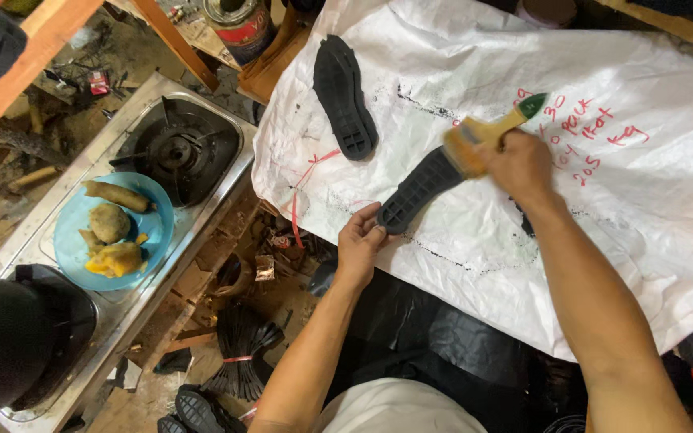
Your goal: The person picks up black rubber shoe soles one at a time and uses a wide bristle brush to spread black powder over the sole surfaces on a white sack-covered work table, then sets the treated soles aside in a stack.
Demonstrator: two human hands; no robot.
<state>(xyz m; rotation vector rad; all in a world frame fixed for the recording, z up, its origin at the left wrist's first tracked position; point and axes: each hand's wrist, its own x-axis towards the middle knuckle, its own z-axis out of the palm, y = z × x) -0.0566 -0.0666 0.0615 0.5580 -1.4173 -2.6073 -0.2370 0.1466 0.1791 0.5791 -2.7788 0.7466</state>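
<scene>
- Nearest the camera are the person's two bare forearms, reaching up from the bottom edge over a lap in pale cloth.
- The white woven sack (523,265) is the largest thing; it is spread as a work cover, its left edge hanging over a cluttered floor.
- A steel gas stove (178,152) stands well to the left, with a blue plate (74,224) of food scraps resting on it and a black pot at its near corner.
- A black shoe sole (420,186) lies slantwise near the sack's front-left edge; a second black sole (345,96) lies apart, toward the far-left corner.
- The left hand (360,243) pinches the near end of the slanted sole, fingers curled over its tip, pressing it to the sack.
- The right hand (520,166) is closed round the wooden handle of a brush (479,138), whose bristles touch the sole's far end.
- Risks, as I judge them: the sole is pinned at one end only, so a hard stroke could swing it aside; bristles running past the edge would smear the sack; the sack's loose folds could shift under pressure.
</scene>
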